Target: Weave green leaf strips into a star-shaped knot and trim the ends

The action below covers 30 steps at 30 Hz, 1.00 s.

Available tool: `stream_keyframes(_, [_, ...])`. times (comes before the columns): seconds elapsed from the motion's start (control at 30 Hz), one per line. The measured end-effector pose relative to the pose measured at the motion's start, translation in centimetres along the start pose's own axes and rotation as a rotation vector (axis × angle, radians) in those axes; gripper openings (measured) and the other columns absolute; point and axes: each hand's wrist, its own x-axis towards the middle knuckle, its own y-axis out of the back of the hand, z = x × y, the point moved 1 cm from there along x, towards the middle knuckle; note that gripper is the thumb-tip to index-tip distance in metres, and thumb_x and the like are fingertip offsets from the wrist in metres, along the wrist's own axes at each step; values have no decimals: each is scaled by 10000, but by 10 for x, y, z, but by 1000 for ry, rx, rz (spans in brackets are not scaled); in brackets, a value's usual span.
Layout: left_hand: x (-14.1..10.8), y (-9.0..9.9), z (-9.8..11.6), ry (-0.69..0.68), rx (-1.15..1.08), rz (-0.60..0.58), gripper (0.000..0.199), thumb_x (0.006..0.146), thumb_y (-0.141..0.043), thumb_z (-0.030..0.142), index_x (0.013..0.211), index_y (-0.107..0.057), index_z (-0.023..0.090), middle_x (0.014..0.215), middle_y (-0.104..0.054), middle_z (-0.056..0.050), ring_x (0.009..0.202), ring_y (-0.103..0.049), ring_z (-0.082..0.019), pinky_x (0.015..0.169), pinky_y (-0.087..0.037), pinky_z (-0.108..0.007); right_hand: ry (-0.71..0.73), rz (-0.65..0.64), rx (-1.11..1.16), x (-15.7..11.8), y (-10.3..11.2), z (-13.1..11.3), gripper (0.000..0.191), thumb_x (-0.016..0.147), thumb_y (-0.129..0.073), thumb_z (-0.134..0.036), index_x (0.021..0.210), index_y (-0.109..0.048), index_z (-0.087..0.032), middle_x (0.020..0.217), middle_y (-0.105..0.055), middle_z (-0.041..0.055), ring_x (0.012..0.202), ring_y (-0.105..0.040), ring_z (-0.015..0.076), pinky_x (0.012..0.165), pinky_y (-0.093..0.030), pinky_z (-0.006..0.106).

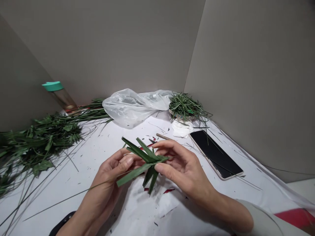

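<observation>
A folded green leaf piece [147, 160], with several flat strips sticking out of it, is held between my hands above the white cloth. My right hand [183, 167] pinches its knotted right end between thumb and fingers. On the other side, my left hand [115, 170] is closed, thumb against fingers, at the left strips. A long thin strand runs from there down to the left across my wrist. Behind my right fingers, a thin brown stick-like handle [162, 136] shows; the rest of that tool is partly hidden.
Leafy stalks [49, 141] pile up at the left, before a bottle with a teal lid [52, 86]. A clear plastic bag [133, 108] lies at the back beside heaped leaf scraps [184, 106]. To the right rests a phone [216, 154]. Grey panels [123, 42] stand behind.
</observation>
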Motion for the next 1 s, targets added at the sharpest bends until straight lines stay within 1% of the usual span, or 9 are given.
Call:
stream_keyframes(0.07, [-3,-2,-6,10,-5,-45,147,790,-783,228,927,-771,175,1017,-797,-93,868,-723,-206,766,-550,-231,1,41,5,1,-1,3,291,810,-725,-201,1075,-613,-248,935,-678,-11,886,-667,141,818,-520,270])
stream_keyframes(0.17, [-13,-6,-16,23,-39,-101,279,757,-801,215,1035,-769,214,1103,-777,-74,1001,-697,-234,840,-542,-247,3,83,12,2,-2,7,269,809,-719,-193,1036,-584,-244,903,-655,-22,856,-654,120,793,-520,246])
stream_keyframes(0.27, [-21,-9,-25,41,-187,-59,365,761,-800,291,1123,-748,299,1189,-757,-33,1113,-660,-252,922,-541,-294,-18,84,23,3,-2,12,227,819,-713,-204,997,-576,-239,893,-635,-19,812,-651,123,756,-546,258])
stream_keyframes(0.33, [-22,-11,-28,32,-239,-61,371,761,-803,300,1127,-749,298,1172,-760,-40,1038,-678,-239,874,-560,-290,-49,57,38,2,-5,16,214,819,-712,-218,974,-567,-240,914,-630,-13,772,-654,131,686,-569,268])
stream_keyframes(0.43, [-19,-16,-27,21,-198,-68,262,796,-768,288,1054,-769,240,1006,-771,-61,813,-671,-186,712,-555,-244,-115,-7,55,0,-9,19,186,817,-704,-212,933,-562,-241,874,-643,-21,706,-665,141,616,-573,275])
stream_keyframes(0.6, [-15,-13,-22,39,-118,46,82,791,-769,281,799,-760,200,722,-679,-3,686,-592,-142,646,-513,-217,-62,-66,-283,-1,-8,11,117,822,-709,-257,887,-614,-237,823,-663,-33,800,-631,152,774,-486,290])
stream_keyframes(0.7, [-16,-9,-22,51,-83,60,137,776,-778,304,732,-737,181,661,-636,5,637,-548,-129,630,-497,-215,-62,-33,-321,2,-2,4,89,870,-649,-319,866,-642,-231,844,-659,-27,837,-598,148,793,-450,278])
stream_keyframes(0.83, [-17,-5,-27,102,26,40,179,772,-782,349,726,-718,188,643,-625,-1,625,-530,-135,586,-455,-206,-82,-27,-286,6,4,0,116,902,-614,-316,846,-657,-225,822,-637,-42,776,-565,111,707,-421,232])
stream_keyframes(1.0, [-19,-1,-32,86,232,-37,251,808,-745,401,678,-697,192,640,-591,-4,651,-512,-149,589,-425,-216,-253,-131,-168,7,5,8,136,880,-641,-331,821,-633,-209,722,-551,-53,671,-485,94,581,-374,219])
